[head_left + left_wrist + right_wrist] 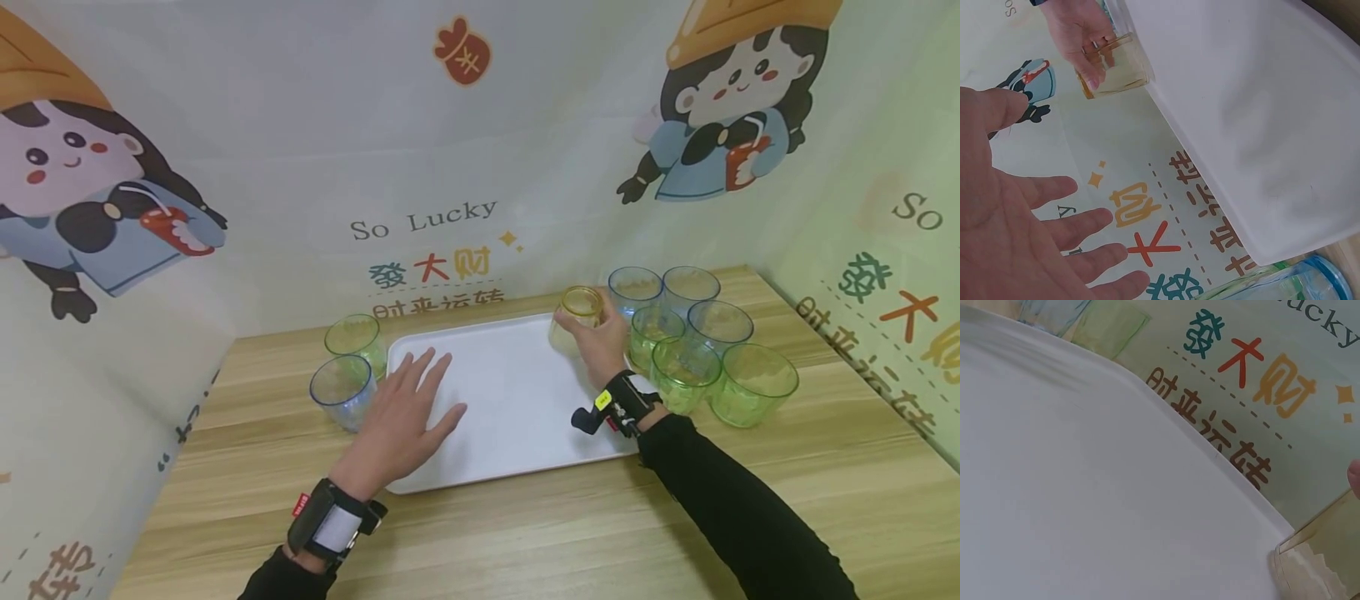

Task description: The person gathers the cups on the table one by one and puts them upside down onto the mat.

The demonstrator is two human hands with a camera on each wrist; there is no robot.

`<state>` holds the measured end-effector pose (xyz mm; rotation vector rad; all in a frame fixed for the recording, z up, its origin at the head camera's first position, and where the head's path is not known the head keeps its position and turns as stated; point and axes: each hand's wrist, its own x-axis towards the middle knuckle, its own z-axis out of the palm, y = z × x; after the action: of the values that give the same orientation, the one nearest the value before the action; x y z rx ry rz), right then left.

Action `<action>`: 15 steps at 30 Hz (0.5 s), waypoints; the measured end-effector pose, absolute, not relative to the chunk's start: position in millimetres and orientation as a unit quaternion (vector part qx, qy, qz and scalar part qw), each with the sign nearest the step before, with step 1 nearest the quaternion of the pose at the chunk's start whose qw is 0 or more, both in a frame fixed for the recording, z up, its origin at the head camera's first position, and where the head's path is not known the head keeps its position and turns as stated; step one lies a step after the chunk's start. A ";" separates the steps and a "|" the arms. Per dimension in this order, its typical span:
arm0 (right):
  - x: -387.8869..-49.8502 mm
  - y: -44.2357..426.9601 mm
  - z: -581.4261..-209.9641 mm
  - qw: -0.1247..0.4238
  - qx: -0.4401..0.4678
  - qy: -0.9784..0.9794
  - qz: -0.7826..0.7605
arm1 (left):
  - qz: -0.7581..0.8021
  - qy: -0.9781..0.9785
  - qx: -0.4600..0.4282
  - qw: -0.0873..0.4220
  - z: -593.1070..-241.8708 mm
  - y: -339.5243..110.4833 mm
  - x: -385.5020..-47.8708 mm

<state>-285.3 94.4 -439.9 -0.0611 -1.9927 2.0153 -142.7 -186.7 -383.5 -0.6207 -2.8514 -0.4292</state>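
Near the back right corner of the white tray (502,408), my right hand (603,346) grips a clear yellow drinking glass (564,337) with an amber rim. The glass stands upright, rim up, with its base at the tray, and the thumb and fingers lie around its side. In the right wrist view only part of the yellow glass (1329,556) and a fingertip show. My left hand (401,421) hovers over the tray's left part, fingers spread and holding nothing. Its palm and fingers show in the left wrist view, apart from the tray (1260,125).
Left of the tray stand a green glass (352,335) and a blue glass (341,392). Right of it, blue glasses (720,325) and green glasses (753,387) are grouped closely on the wooden table (480,542). A printed cloth (300,192) hangs behind.
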 end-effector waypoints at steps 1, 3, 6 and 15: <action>-285.4 94.8 -440.2 0.153 -0.018 -0.696 0.701 | -0.146 -0.962 -0.209 0.094 -383.6 -186.7 -142.6; -285.5 95.7 -440.2 0.149 -0.012 -0.709 0.689 | -0.149 -0.962 -0.208 0.092 -384.2 -186.8 -142.6; -287.3 96.8 -440.1 0.138 -0.003 -0.727 0.673 | -0.153 -0.961 -0.210 0.094 -384.9 -186.9 -142.4; -290.3 99.8 -439.4 0.111 -0.012 -0.777 0.620 | -0.156 -0.960 -0.213 0.094 -386.2 -185.9 -142.1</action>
<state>-290.3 99.8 -439.4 -0.0358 -2.2804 1.8204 -142.1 -185.9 -386.2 -0.6322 -2.8469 -0.4623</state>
